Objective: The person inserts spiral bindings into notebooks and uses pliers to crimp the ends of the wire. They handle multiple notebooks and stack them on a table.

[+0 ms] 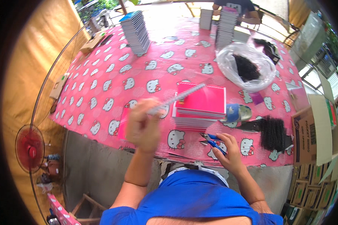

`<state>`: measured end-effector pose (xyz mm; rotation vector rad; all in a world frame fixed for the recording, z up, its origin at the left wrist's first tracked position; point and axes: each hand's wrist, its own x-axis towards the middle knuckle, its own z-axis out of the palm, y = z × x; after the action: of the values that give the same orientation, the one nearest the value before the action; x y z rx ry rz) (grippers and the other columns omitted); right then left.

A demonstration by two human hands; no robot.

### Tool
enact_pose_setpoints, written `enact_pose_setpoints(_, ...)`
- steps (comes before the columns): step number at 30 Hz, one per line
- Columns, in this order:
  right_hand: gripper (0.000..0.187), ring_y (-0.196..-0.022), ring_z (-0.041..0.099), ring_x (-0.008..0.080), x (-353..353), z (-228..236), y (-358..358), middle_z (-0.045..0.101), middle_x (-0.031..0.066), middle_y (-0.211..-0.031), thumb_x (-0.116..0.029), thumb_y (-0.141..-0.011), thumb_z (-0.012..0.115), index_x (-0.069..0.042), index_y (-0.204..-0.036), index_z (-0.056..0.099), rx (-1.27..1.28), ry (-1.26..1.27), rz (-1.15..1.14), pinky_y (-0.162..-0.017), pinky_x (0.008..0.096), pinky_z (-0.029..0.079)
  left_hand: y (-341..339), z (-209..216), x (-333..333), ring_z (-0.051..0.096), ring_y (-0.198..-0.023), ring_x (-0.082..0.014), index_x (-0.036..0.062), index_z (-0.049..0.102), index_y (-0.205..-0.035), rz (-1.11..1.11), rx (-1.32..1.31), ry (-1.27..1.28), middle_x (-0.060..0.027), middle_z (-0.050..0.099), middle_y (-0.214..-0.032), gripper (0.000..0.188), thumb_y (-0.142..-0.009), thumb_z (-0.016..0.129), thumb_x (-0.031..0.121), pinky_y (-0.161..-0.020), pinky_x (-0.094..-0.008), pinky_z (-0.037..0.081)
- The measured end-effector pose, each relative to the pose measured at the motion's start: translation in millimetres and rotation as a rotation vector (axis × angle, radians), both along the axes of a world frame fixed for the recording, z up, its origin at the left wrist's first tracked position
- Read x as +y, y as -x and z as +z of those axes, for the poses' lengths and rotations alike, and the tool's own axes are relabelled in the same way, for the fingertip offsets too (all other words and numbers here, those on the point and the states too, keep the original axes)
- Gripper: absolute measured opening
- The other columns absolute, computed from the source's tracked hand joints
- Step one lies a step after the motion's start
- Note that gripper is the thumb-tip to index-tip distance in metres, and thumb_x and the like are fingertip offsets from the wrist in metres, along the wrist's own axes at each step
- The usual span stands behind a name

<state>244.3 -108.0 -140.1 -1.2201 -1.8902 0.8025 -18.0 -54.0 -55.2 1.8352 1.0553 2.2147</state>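
My left hand (142,125) is closed around one end of a long, thin grey strip (180,98). The strip slants up and to the right, passing in front of a stack of pink-covered notebooks (202,99); motion blur hides what kind of thing it is. Part of a flat pink cover (123,123) shows behind that hand. Blue-handled nippers (216,144) rest in my right hand (231,155), with their jaws pointing up and left, just in front of the notebook stack. The fingers of this hand are wrapped around the handles.
Black plastic coils (273,133) lie right of a blue roll-like object (237,113). Beyond them sits a clear plastic bag (229,71) with black scraps. Tall notebook stacks (136,33) (226,28) stand farther back. Cardboard boxes (313,131) crowd the right edge. Another person (248,11) is at the far side.
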Motion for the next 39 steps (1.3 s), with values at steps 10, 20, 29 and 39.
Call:
enact_pose_setpoints(10, 0.041, -0.122, 0.045, 0.0390, 28.0, -20.8, -101.4, 0.047, 0.0222, -0.133, -0.018, -0.078, 0.072, -0.001, -0.113, 0.058, -0.423, -0.299, -0.435, -0.103, 0.0458, 0.035, 151.4, 24.0, 18.4, 0.049, -0.076, -0.0159, 0.0090, 0.051, -0.128, 0.162, 0.823, 0.493, -0.0102, 0.057, -0.097, 0.041, -0.087, 0.055, 0.008, -0.073, -0.0357, 0.039)
enact_pose_setpoints(20, 0.060, -0.101, 0.057, 0.0389, 64.9, -49.8, -284.4, 0.057, 0.0208, -0.108, -0.040, -0.067, 0.080, 0.000, -0.105, 0.058, -0.696, 0.143, -1.006, -0.086, 0.0461, 0.046, 139.0, -64.3, 69.2, 0.024, -0.141, -0.0305, 0.0127, 0.036, -0.144, 0.104, 0.953, 0.848, -0.0108, 0.033, -0.150, 0.056, -0.096, 0.046, 0.038, -0.112, -0.0578, 0.002)
enact_pose_setpoints(29, 0.030, -0.086, 0.065, 0.0368, 78.1, -20.5, -258.7, 0.066, 0.0223, -0.087, -0.027, -0.073, 0.076, -0.001, -0.085, 0.069, -0.794, 0.280, -1.059, -0.077, 0.0449, 0.050, -35.0, 37.3, 116.3, 0.059, -0.108, -0.0236, -0.0013, 0.061, -0.115, -0.428, 0.806, 0.684, -0.0162, 0.061, -0.116, 0.034, -0.087, 0.064, 0.017, -0.090, -0.0334, 0.046)
enact_pose_setpoints(39, 0.021, -0.096, 0.060, 0.0343, 71.0, -10.9, -266.8, 0.060, 0.0191, -0.098, -0.011, -0.078, 0.067, -0.002, -0.096, 0.065, -0.758, 0.049, -1.113, -0.079, 0.0450, 0.048, -56.4, 65.0, 111.5, 0.063, -0.074, -0.0098, -0.0021, 0.068, -0.095, -0.426, 0.715, 0.800, -0.0075, 0.068, -0.078, 0.024, -0.074, 0.076, 0.006, -0.063, -0.0280, 0.051)
